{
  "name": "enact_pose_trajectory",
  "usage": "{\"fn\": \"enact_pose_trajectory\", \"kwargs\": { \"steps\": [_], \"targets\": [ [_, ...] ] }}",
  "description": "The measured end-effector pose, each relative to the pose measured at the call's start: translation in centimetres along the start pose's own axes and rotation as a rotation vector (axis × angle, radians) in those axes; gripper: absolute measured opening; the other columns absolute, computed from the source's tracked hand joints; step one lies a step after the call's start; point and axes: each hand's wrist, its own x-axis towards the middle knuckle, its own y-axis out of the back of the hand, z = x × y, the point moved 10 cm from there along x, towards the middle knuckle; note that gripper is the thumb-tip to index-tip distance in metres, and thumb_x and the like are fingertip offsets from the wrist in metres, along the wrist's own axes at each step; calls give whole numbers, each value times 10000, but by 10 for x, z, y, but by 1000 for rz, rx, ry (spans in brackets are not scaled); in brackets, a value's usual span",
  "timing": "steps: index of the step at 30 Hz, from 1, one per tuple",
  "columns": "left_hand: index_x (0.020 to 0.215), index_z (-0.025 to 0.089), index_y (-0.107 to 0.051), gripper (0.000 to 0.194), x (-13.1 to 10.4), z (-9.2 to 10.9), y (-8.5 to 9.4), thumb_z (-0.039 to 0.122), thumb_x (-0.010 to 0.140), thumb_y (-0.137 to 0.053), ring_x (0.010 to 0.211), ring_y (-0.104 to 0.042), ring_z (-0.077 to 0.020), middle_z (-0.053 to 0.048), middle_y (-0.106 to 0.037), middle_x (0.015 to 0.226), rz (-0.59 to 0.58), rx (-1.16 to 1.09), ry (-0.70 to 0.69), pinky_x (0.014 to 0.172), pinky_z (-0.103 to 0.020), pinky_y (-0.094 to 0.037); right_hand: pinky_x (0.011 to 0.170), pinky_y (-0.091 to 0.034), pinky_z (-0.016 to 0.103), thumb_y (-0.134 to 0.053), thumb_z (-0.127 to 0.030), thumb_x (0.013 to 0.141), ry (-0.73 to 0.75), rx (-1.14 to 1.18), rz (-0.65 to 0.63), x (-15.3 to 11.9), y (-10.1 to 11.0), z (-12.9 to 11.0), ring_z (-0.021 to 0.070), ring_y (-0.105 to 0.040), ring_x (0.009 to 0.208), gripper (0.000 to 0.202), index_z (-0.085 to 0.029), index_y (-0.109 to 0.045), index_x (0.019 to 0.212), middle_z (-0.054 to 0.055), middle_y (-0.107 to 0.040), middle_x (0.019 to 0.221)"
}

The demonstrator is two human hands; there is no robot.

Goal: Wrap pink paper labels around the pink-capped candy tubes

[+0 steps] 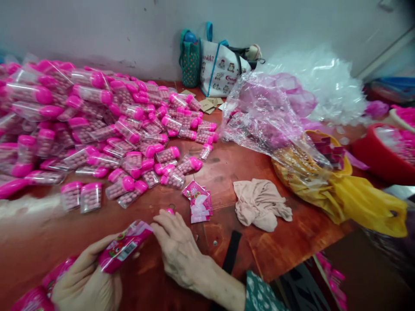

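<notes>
My left hand (89,276), at the lower left, is closed round a pink printed packet (125,246) with a barcode. To its right, my right hand (177,246) reaches over the table with curled fingers beside the packet's end. A small pink tip shows at its fingertips, but the rest of what it may hold is hidden. More pink packets (34,298) lie at the lower left corner. Two clear containers of pink balls (91,197) rest in front of a large heap of similar ones (119,129). Flat pink printed cards (198,203) lie beyond my right hand.
A beige cloth (261,203) lies right of the cards. Behind it are a yellow bag (366,198), crumpled clear plastic (259,112) and a red basin (382,147). A white bag (218,69) and a green bottle holder (189,62) stand by the wall.
</notes>
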Motion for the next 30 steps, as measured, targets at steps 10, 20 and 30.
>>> {"fn": "enact_pose_trajectory", "kwargs": {
  "steps": [10,20,30],
  "targets": [
    [758,193,-687,203,0,-13,-32,73,596,-680,681,-604,-95,45,-681,713,-144,-62,-41,681,-157,-492,952,-391,391,-345,48,706,-349,148,223,-14,15,39,223,-376,1191,669,-187,-301,1331,125,-416,1268],
    [789,213,-689,201,2,-13,-31,81,646,-636,714,-615,-129,30,-682,741,-181,31,-101,684,-195,-480,597,-490,251,-478,-283,857,-635,782,473,-31,56,71,152,-594,691,293,-193,-551,1126,49,-629,822],
    [757,249,-713,236,-8,5,-53,72,680,-578,707,-622,-151,25,-693,734,-352,236,-266,688,-216,-477,424,-326,193,-510,-386,828,-664,1036,370,-34,55,71,78,-413,441,347,-159,-566,1085,-32,-521,526]
  ]
}}
